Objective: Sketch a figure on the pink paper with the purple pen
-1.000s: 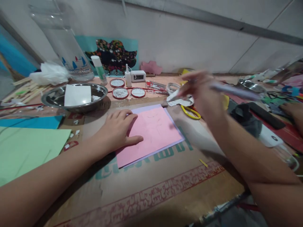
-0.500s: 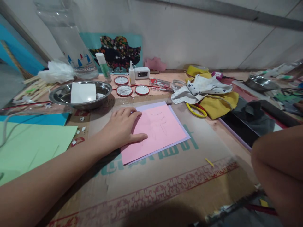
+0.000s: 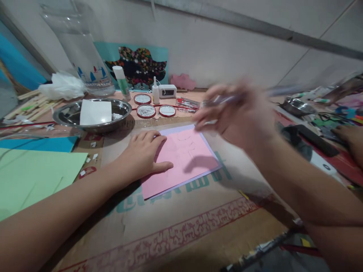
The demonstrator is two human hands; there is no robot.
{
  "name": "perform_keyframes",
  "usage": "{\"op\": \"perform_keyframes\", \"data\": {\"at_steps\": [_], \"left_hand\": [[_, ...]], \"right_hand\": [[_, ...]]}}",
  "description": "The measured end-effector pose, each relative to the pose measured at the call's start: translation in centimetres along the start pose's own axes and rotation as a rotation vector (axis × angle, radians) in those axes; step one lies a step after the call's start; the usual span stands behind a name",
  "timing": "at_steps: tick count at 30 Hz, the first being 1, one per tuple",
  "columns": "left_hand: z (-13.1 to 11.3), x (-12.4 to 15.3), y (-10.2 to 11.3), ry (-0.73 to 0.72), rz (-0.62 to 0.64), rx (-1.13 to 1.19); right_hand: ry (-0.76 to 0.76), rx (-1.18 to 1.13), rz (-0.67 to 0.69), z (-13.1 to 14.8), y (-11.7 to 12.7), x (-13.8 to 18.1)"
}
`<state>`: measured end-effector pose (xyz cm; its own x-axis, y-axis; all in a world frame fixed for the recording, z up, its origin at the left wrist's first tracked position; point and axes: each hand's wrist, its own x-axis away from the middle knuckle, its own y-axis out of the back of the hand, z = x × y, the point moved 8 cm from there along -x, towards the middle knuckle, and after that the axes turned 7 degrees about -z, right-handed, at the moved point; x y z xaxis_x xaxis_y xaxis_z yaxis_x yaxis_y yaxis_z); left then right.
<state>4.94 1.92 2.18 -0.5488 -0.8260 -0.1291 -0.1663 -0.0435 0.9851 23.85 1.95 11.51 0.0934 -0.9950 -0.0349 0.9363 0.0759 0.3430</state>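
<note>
My left hand (image 3: 146,153) lies flat on the left part of a pink sheet (image 3: 181,160), fingers apart and thumb stretched out. Faint pencil lines show on that sheet, and under it is a lilac sheet (image 3: 216,163), its edge sticking out at the top and right. Above the sheet's upper right corner hovers my right hand (image 3: 229,109), smeared by motion. Its fingers are closed round a slim dark pen (image 3: 224,99), also blurred, so its exact kind is hard to make out. The hand's shadow falls on the pink sheet.
A steel bowl (image 3: 119,107) with white paper stands back left, beside a water jug (image 3: 90,68). Glue stick (image 3: 121,83), glue bottle (image 3: 155,92) and small bead dishes (image 3: 146,111) line the back. Green paper (image 3: 34,177) lies left. Another person's hand (image 3: 350,134) shows far right.
My right hand has come in from the right with a pen, over the pink sheet, now hiding the cloths behind. The left hand keeps its place on the sheet; the view has shifted slightly.
</note>
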Motion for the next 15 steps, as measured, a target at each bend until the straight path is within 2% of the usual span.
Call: {"op": "perform_keyframes", "data": {"at_steps": [2,3,4,5,6,7,10,15], "left_hand": [[-0.1,0.0,0.0,-0.018,-0.024,-0.001],[-0.1,0.0,0.1,-0.021,-0.033,-0.001],[0.0,0.0,0.1,-0.019,-0.04,0.0],[0.0,0.0,0.1,-0.016,-0.042,0.003],[0.0,0.0,0.1,-0.013,-0.042,0.008],[0.0,0.0,0.0,-0.012,-0.039,0.014],[0.1,0.0,-0.1,-0.009,-0.031,0.02],[0.3,0.0,-0.3,-0.011,-0.05,0.003]], "right_hand": [[-0.159,-0.209,0.159,-3.6,-2.7,-0.5],[-0.197,-0.287,0.159,-5.4,-3.3,-1.0],[-0.189,-0.327,0.096,-6.9,-3.3,-1.6],[-0.124,-0.312,-0.048,-8.0,-2.3,-2.2],[-0.051,-0.315,-0.098,-8.5,-1.8,-2.5],[-0.03,-0.341,-0.093,-9.1,-1.7,-2.6],[0.046,-0.277,-0.049,-9.3,-1.2,-2.3],[0.152,-0.064,-0.09,-8.6,-0.6,-1.4]]}}
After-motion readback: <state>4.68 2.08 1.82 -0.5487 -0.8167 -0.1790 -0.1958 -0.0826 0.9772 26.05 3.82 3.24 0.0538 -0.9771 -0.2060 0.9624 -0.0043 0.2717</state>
